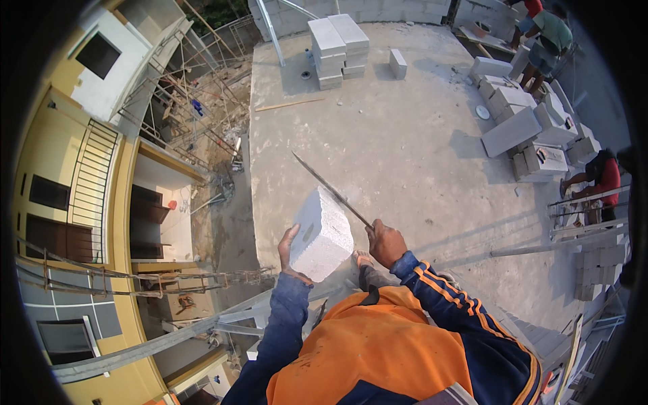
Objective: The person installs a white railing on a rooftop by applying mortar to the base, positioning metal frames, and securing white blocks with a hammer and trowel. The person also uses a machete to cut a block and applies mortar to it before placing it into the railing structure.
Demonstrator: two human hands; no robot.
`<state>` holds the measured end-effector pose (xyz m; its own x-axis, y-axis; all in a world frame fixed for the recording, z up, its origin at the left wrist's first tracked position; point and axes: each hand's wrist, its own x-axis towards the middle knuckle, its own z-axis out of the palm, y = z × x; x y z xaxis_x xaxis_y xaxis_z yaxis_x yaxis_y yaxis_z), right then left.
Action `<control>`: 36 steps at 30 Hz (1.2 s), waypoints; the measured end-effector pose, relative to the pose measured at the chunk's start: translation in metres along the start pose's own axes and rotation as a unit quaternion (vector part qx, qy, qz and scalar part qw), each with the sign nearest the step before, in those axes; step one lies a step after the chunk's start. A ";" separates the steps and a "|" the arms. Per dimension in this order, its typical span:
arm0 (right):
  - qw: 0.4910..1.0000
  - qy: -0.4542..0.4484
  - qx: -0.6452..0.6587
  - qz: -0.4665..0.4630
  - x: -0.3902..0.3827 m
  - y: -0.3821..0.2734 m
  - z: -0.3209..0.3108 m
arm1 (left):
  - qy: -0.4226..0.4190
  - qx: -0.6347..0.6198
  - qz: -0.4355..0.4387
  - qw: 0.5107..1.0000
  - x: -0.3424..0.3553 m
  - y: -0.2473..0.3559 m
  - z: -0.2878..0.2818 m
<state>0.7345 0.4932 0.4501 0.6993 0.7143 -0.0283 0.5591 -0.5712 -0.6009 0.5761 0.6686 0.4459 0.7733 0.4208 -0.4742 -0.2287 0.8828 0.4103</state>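
Observation:
My left hand (288, 248) grips a white aerated concrete block (322, 243) from its left side and underneath, holding it up in front of my body. The block's top end looks rough and tapers to an uneven edge. My right hand (386, 243) is closed around the handle of a long, thin, dark blade (327, 185) that looks like a machete. The blade slants up and to the left, passing just beyond the block's upper right edge. Whether the two touch, I cannot tell. The handle is mostly hidden in my fist.
A concrete slab (378, 135) lies below, dropping off along its left edge beside scaffolding (182, 101). Stacked blocks (331, 50) stand far ahead; a single block (397, 64) is beside them. At right are piled blocks (513, 128) and people, one in a red shirt (606, 181).

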 end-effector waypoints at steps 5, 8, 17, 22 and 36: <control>0.984 -0.008 0.172 0.051 -0.003 0.005 -0.017 | 0.068 0.075 0.107 0.989 -0.008 0.005 -0.002; 0.975 0.017 0.221 -0.027 -0.022 -0.010 -0.037 | 0.051 0.019 0.122 0.991 -0.008 0.004 -0.004; 0.986 -0.043 0.149 -0.065 -0.038 -0.052 -0.067 | 0.014 0.289 0.226 0.930 -0.005 0.005 -0.028; 0.940 0.134 0.313 -0.030 -0.046 -0.076 -0.095 | 0.028 0.225 0.242 0.943 -0.011 0.004 -0.030; 0.965 0.119 0.214 -0.091 -0.047 -0.088 -0.086 | 0.015 0.236 0.288 0.928 -0.014 0.006 -0.021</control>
<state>0.6905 0.4749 0.5727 0.7181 0.6446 0.2625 0.4828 -0.1897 -0.8550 0.5516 0.6725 0.4383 0.5837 0.8070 -0.0891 -0.3093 0.3225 0.8946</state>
